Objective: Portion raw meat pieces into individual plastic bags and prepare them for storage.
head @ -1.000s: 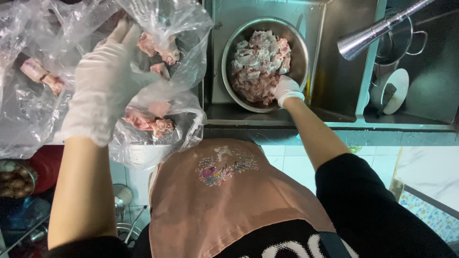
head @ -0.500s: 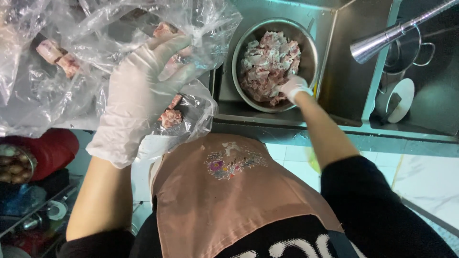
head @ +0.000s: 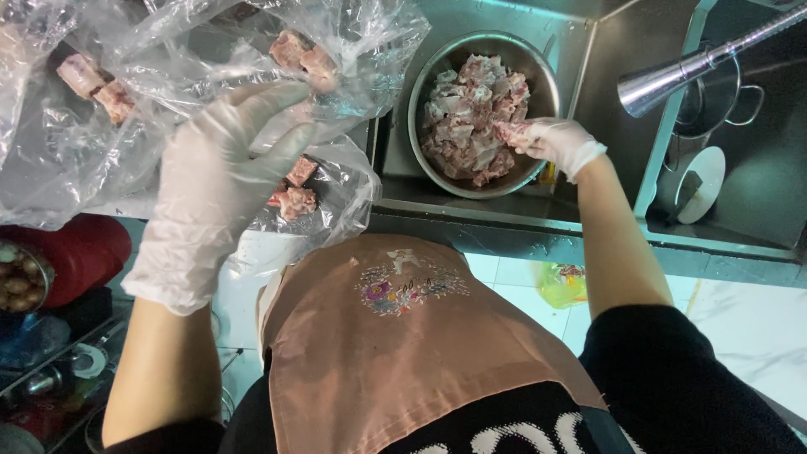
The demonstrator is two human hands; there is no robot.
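Landmark for all positions: the steel bowl [head: 483,113] standing in the sink [head: 605,101].

Change noted: a second ago the right hand [head: 551,143] rested low on the bowl's near rim. It now sits at the bowl's right edge, raised slightly, with a piece of raw meat [head: 511,132] pinched in its gloved fingertips just over the heap of meat [head: 466,118] already in the bowl. The left hand [head: 214,181], also gloved, has dropped and spread across the front of the clear plastic bag [head: 210,92], well to the left of the bowl. Its fingers are wide and pressed against the film rather than closed round anything.

Present state: the bag still carries meat pieces [head: 294,189] in its lower fold beside the left hand, and more pieces in its upper folds. The bowl is well filled.

Assessment: the transfer from bag to bowl appears well along but unfinished, since pieces remain in the bag.

Reservation: the crumpled film hides much of the bag's interior, so the remaining quantity cannot be judged.

Also in view: a tap [head: 689,67] to the right of the bowl and the person's pink apron [head: 395,336] below it.
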